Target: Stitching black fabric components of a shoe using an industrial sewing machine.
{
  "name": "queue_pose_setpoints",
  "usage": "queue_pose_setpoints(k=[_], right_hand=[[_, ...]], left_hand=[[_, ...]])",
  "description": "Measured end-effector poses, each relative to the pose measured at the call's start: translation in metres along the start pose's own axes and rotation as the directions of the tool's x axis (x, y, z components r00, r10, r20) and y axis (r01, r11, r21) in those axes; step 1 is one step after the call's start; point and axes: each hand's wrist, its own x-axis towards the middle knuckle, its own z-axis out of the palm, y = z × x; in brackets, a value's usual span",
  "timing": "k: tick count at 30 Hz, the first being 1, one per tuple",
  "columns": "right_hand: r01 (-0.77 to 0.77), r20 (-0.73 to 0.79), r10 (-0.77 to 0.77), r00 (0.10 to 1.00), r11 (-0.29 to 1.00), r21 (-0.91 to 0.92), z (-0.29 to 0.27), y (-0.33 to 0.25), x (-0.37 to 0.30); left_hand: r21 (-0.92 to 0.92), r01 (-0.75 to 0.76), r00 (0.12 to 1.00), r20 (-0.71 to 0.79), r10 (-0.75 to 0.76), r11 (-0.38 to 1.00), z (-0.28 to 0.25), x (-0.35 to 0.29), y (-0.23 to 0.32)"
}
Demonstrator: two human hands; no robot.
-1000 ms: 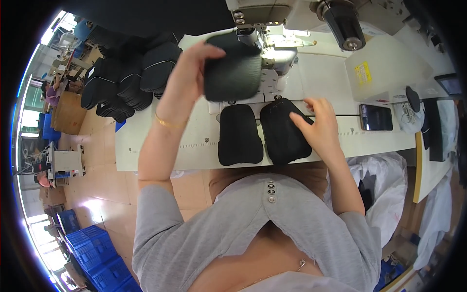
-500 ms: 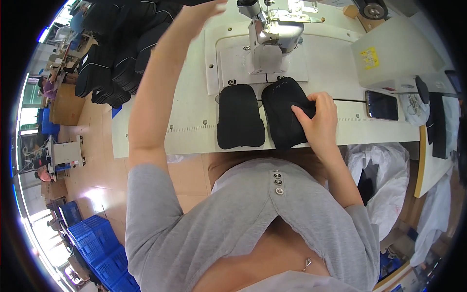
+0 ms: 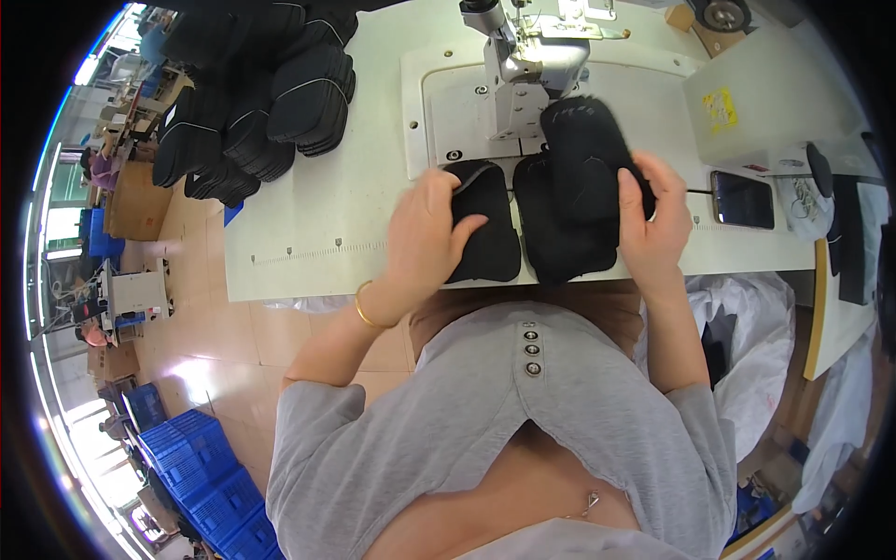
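Head cam looking straight down at a white sewing table (image 3: 308, 224), person in a grey top sitting at it. The left hand (image 3: 425, 233) (gold bangle on that wrist) is on the left black padded piece (image 3: 485, 238), thumb laid across the top face and fingers curled over its left edge, so it's gripping that piece while it lies flat on the table near the front edge. The right hand (image 3: 653, 224) holds another black padded piece (image 3: 588, 154) lifted up and tilted, fingers wrapped round its right side, and it sits just in front of the sewing machine head (image 3: 523, 61). Under that lifted one there's a third black padded piece (image 3: 555, 238) lying flat on the table, just beside the left one with a thin gap between them. Off to the far left of the table there's a big stack of finished black pads (image 3: 261, 112). On the right side a dark phone (image 3: 742, 199) lies flat, near a beige box with a yellow sticker (image 3: 756, 93). Blue crates (image 3: 201, 476) sit on the floor at lower left
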Motion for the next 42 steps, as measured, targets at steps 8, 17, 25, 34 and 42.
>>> queue_pose_setpoints(k=[8, 17, 25, 34, 42], right_hand=[[-0.143, 0.229, 0.055, 0.972, 0.911, 0.387, 0.004, -0.047, 0.025], [-0.494, 0.459, 0.240, 0.855, 0.647, 0.581, 0.007, -0.059, 0.013], [-0.487, 0.361, 0.332, 0.872, 0.667, 0.564, 0.012, -0.064, 0.003], [-0.484, 0.328, 0.358, 0.874, 0.599, 0.638, 0.022, -0.068, 0.006], [-0.755, 0.671, 0.349, 0.654, 0.347, 0.556, 0.027, -0.064, 0.043]], left_hand=[[-0.908, 0.338, 0.888, 0.395, -0.236, -0.249, -0.056, 0.032, 0.032], [-0.992, 0.022, 0.965, 0.054, -0.258, -0.125, -0.055, 0.034, 0.031], [-0.988, 0.029, 0.952, 0.072, -0.297, -0.149, -0.052, 0.033, 0.029], [-0.999, -0.011, 0.947, 0.007, -0.320, -0.053, -0.052, 0.039, 0.024], [-0.938, -0.112, 0.967, -0.179, -0.180, 0.328, -0.071, 0.086, 0.013]])
